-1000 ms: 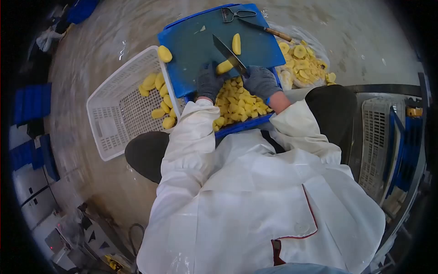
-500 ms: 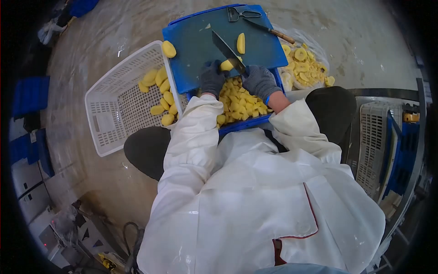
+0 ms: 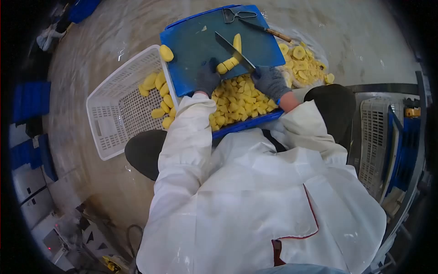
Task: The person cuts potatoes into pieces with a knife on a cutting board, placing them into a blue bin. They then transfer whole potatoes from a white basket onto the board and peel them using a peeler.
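Note:
My right hand [image 3: 269, 83], in a grey glove, grips the handle of a knife [image 3: 234, 49], whose blade slants up and left over the blue cutting board [image 3: 187, 59]. Below the blade lies a potato piece cut into chunks [image 3: 226, 65], and a long potato wedge [image 3: 237, 42] is just above it. My left hand [image 3: 208, 77], also gloved, rests on the board's near edge, left of the chunks; its fingers are partly hidden and blurred. Under the near edge, many potato chunks [image 3: 242, 101] fill a blue container [image 3: 248, 123].
A white basket [image 3: 102, 132] with peeled potatoes stands left. One whole potato [image 3: 166, 53] sits at the board's left edge. A peeler [image 3: 233, 15] and a second knife [image 3: 269, 31] lie at the far edge. A plastic bag of potato scraps [image 3: 303, 66] is on the right.
The knife and my right hand have moved slightly right and away from my left hand. The potato piece under the blade now shows as separate chunks. More of the blue container is uncovered.

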### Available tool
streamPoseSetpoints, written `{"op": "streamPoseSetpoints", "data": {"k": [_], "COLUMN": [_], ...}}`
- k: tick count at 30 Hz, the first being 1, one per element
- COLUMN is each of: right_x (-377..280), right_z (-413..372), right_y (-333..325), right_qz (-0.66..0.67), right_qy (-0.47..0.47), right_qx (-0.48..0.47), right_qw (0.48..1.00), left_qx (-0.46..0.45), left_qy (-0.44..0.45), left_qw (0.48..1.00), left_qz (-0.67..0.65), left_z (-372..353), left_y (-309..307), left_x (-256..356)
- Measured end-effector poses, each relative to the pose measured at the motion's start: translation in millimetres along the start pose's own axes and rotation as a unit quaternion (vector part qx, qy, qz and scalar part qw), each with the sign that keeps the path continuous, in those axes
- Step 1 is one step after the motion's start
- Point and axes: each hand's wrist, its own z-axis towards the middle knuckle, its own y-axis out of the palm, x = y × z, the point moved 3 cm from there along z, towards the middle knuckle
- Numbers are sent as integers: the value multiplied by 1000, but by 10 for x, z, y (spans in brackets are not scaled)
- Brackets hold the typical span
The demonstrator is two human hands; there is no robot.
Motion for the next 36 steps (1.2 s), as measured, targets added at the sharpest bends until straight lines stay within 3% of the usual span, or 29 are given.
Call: {"op": "streamPoseSetpoints", "data": {"k": [3,6,9,13,16,19,20,23,24,27,28,31,36], "right_x": [307,586,713,835,838,916,911,762,665,495,442,237,-60], "right_z": [-202,-486,-642,-596,-523,-505,-513,-482,-453,-339,-287,-94,174], "right_y": [-94,-302,-677,-629,-575,-494,-494,-499,-531,-343,-278,-169,-43], "right_qz": [-36,-40,54,157,186,89,92,99,97,87,83,106,111], "right_qy": [-8,-21,41,122,139,128,128,122,119,97,88,87,96], "right_qx": [-49,-116,-117,-23,23,23,19,-9,-29,-39,-33,-62,-107], "right_qw": [998,992,991,980,972,987,987,988,988,991,992,989,983], "left_qx": [-7,-261,-283,-75,-173,-114,-165,-151,-165,-82,-18,46,75], "left_qy": [63,28,-54,-48,-70,28,84,278,276,139,151,65,51], "left_qw": [991,965,958,992,953,971,959,882,884,987,986,987,992], "left_qz": [119,16,3,91,237,208,213,349,339,23,69,138,82], "left_z": [142,158,372,1023,1254,1100,1015,517,356,167,114,-98,-212], "left_y": [-41,-19,-206,159,648,674,588,257,167,-120,-214,-361,-286], "left_x": [347,246,156,317,485,635,731,736,703,405,322,166,295]}}
